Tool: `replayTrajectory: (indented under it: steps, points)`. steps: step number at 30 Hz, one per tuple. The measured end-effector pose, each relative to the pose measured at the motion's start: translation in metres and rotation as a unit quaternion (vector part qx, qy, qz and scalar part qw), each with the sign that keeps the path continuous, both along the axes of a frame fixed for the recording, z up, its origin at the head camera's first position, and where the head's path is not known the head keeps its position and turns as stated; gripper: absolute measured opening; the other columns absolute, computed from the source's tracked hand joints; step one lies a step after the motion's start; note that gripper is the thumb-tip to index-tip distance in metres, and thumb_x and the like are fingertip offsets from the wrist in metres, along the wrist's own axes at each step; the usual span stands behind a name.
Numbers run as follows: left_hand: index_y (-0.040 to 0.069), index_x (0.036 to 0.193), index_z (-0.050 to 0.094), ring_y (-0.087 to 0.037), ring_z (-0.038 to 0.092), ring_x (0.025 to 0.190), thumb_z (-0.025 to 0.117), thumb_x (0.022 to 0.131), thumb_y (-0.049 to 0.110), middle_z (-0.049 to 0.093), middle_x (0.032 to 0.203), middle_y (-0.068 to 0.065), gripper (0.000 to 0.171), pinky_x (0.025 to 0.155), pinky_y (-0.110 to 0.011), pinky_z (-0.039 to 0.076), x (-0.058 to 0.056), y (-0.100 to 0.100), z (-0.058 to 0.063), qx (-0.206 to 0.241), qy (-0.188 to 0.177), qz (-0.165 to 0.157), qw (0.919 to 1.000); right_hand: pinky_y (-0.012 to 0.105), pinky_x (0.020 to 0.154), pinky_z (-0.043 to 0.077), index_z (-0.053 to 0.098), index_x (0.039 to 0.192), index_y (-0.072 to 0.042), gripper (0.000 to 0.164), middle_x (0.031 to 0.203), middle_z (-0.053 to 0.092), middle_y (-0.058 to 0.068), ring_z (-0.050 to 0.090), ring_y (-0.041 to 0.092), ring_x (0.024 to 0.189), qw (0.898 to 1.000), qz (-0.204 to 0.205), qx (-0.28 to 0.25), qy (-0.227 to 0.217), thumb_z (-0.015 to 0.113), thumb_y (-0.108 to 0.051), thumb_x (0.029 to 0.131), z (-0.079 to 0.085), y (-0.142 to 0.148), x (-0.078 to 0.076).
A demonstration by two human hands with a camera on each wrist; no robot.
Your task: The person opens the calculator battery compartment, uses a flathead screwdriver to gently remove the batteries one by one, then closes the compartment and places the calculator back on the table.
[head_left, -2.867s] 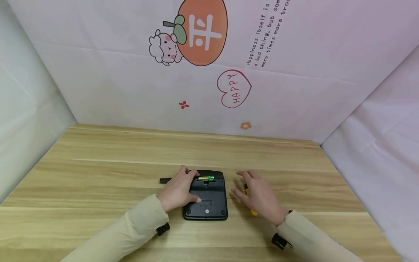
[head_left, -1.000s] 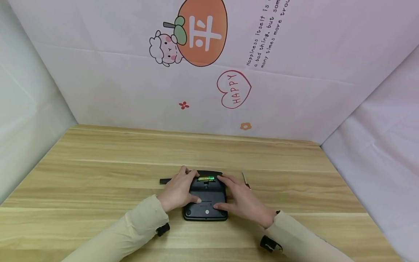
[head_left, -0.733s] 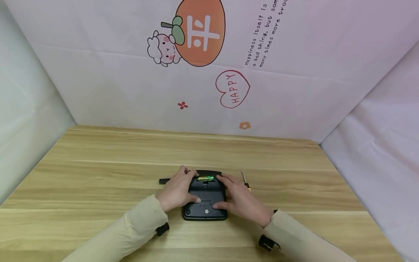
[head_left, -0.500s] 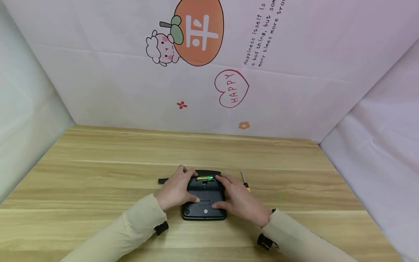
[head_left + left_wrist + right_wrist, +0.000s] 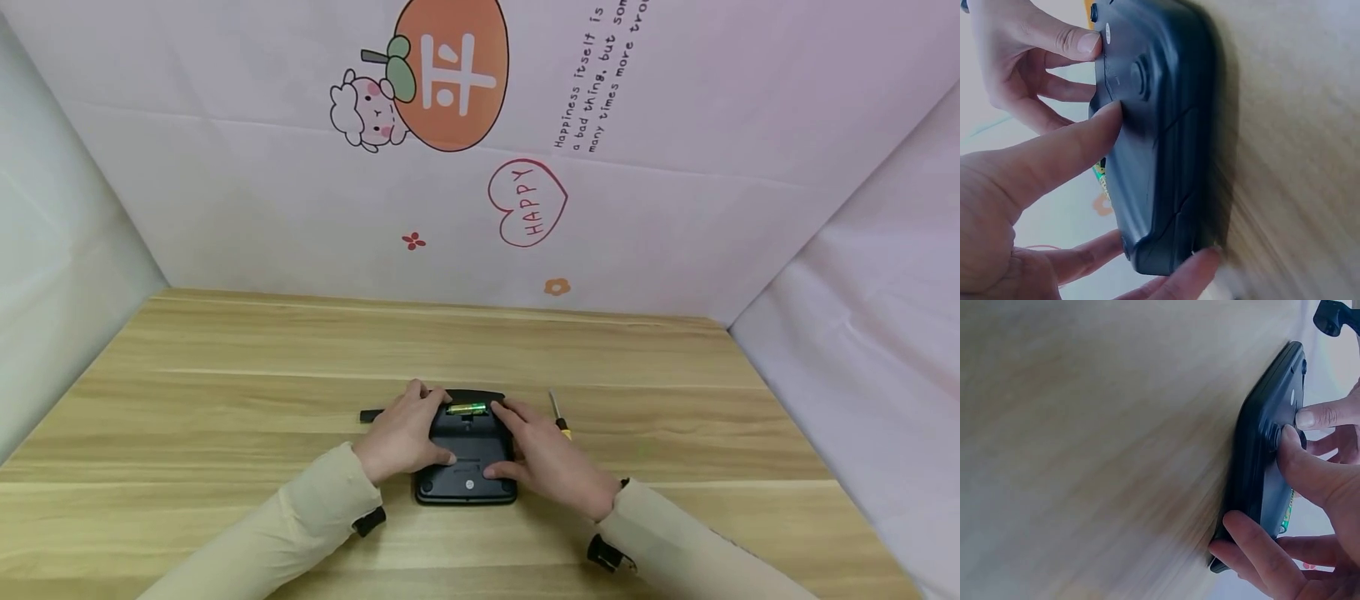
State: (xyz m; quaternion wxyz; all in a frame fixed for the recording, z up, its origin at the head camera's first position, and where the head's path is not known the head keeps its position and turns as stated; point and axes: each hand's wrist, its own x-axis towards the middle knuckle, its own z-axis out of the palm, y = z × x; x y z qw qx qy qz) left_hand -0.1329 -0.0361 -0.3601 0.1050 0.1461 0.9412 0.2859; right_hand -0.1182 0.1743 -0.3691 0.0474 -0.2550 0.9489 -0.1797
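Note:
A black calculator (image 5: 467,450) lies back side up on the wooden table, with a green battery (image 5: 467,409) showing in a slot near its far edge. My left hand (image 5: 401,432) grips its left side, thumb on the back and fingers toward the far left corner. On the right side, my right hand (image 5: 553,458) holds it too, thumb on the back and fingertips at the edge. The right wrist view shows the right hand's fingers along the side of the calculator (image 5: 1263,440). From the left wrist, the left thumb (image 5: 1094,128) presses near a round foot.
A screwdriver (image 5: 557,412) with a metal shaft and a black and yellow handle lies right of the calculator, partly behind the right hand. A black strip (image 5: 370,415) pokes out left of the left hand. A white printed cloth (image 5: 300,208) stands behind the table (image 5: 225,375).
The right hand has moved left from over the screwdriver onto the calculator's right side, uncovering the screwdriver's shaft. Over the last second both hands keep their hold; the view shifts slightly.

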Motion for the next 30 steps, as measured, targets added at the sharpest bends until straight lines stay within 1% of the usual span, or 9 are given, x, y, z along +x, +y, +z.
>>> replayTrajectory:
  steps: [6, 7, 10, 13, 14, 17, 19, 23, 30]
  points:
    - [0.007, 0.13, 0.055, -0.028, 0.054, 0.097, 0.079, 0.079, 0.03, 0.05, 0.122, -0.017, 0.062, 0.074, -0.043, 0.048, -0.001, 0.001, 0.002, -0.024, 0.011, 0.0, 0.9996, 0.031, 0.08, 0.053, 0.044, 0.14, 0.001, 0.077, 0.14, 0.044, 0.025, 0.056, 0.011, 0.079, 1.0, -0.004, 0.009, 0.005, 0.076, -0.036, 0.08, 0.0, -0.001, 0.001]
    - [0.006, 0.13, 0.056, -0.027, 0.053, 0.096, 0.078, 0.079, 0.031, 0.051, 0.122, -0.017, 0.061, 0.074, -0.042, 0.048, -0.001, 0.002, 0.002, -0.027, 0.013, 0.001, 0.9996, 0.033, 0.083, 0.053, 0.045, 0.14, 0.001, 0.077, 0.14, 0.044, 0.025, 0.058, 0.014, 0.085, 1.0, -0.005, 0.01, 0.007, 0.076, -0.036, 0.08, 0.0, -0.002, 0.001]
    - [0.004, 0.129, 0.056, -0.028, 0.053, 0.098, 0.077, 0.081, 0.031, 0.051, 0.122, -0.018, 0.059, 0.074, -0.042, 0.049, -0.002, 0.002, 0.003, -0.037, 0.025, 0.006, 0.999, 0.037, 0.088, 0.052, 0.045, 0.14, 0.001, 0.078, 0.14, 0.044, 0.026, 0.059, 0.019, 0.091, 1.0, -0.004, 0.009, 0.008, 0.076, -0.037, 0.08, 0.0, -0.003, 0.001]
    - [0.003, 0.128, 0.057, -0.03, 0.054, 0.104, 0.076, 0.083, 0.029, 0.052, 0.122, -0.018, 0.055, 0.078, -0.044, 0.05, -0.003, 0.003, 0.004, -0.041, 0.043, 0.005, 0.9982, 0.036, 0.087, 0.052, 0.044, 0.14, 0.002, 0.078, 0.141, 0.043, 0.026, 0.059, 0.016, 0.088, 1.0, -0.003, 0.006, 0.007, 0.075, -0.037, 0.081, -0.001, -0.004, 0.001]
    - [0.003, 0.127, 0.058, -0.031, 0.053, 0.106, 0.075, 0.083, 0.028, 0.053, 0.122, -0.018, 0.053, 0.081, -0.044, 0.05, -0.003, 0.003, 0.004, -0.039, 0.05, 0.001, 0.998, 0.034, 0.086, 0.053, 0.044, 0.14, 0.002, 0.078, 0.141, 0.043, 0.026, 0.057, 0.013, 0.082, 1.0, -0.002, 0.004, 0.005, 0.075, -0.037, 0.081, -0.001, -0.004, 0.001]
    - [0.003, 0.125, 0.059, -0.032, 0.053, 0.11, 0.073, 0.086, 0.025, 0.055, 0.12, -0.017, 0.047, 0.09, -0.046, 0.047, -0.005, 0.005, 0.004, -0.024, 0.063, -0.016, 0.9976, 0.031, 0.08, 0.053, 0.044, 0.141, 0.002, 0.078, 0.142, 0.043, 0.026, 0.055, 0.007, 0.073, 1.0, -0.002, 0.001, 0.003, 0.076, -0.036, 0.081, -0.002, -0.004, 0.001]
    - [0.003, 0.125, 0.058, -0.032, 0.052, 0.113, 0.071, 0.087, 0.024, 0.056, 0.12, -0.016, 0.045, 0.093, -0.046, 0.046, -0.007, 0.008, 0.003, -0.011, 0.067, -0.026, 0.9974, 0.029, 0.079, 0.053, 0.043, 0.141, 0.002, 0.078, 0.142, 0.042, 0.026, 0.054, 0.005, 0.071, 1.0, -0.001, 0.001, 0.002, 0.076, -0.036, 0.081, -0.002, -0.003, 0.0]
    - [0.003, 0.124, 0.058, -0.031, 0.052, 0.112, 0.07, 0.088, 0.021, 0.057, 0.119, -0.015, 0.042, 0.093, -0.046, 0.046, -0.009, 0.012, 0.001, 0.004, 0.073, -0.036, 0.9966, 0.028, 0.078, 0.053, 0.043, 0.141, 0.002, 0.079, 0.142, 0.042, 0.026, 0.053, 0.003, 0.069, 1.0, 0.001, 0.002, 0.002, 0.075, -0.036, 0.081, -0.002, -0.002, 0.0]
    - [0.002, 0.114, 0.063, -0.031, 0.054, 0.107, 0.068, 0.089, 0.014, 0.06, 0.11, -0.014, 0.028, 0.092, -0.044, 0.047, -0.014, 0.019, -0.002, 0.017, 0.099, -0.048, 0.9938, 0.029, 0.079, 0.053, 0.042, 0.141, 0.003, 0.079, 0.142, 0.042, 0.026, 0.05, -0.002, 0.064, 1.0, 0.002, -0.004, 0.001, 0.076, -0.035, 0.081, -0.001, 0.0, 0.0]
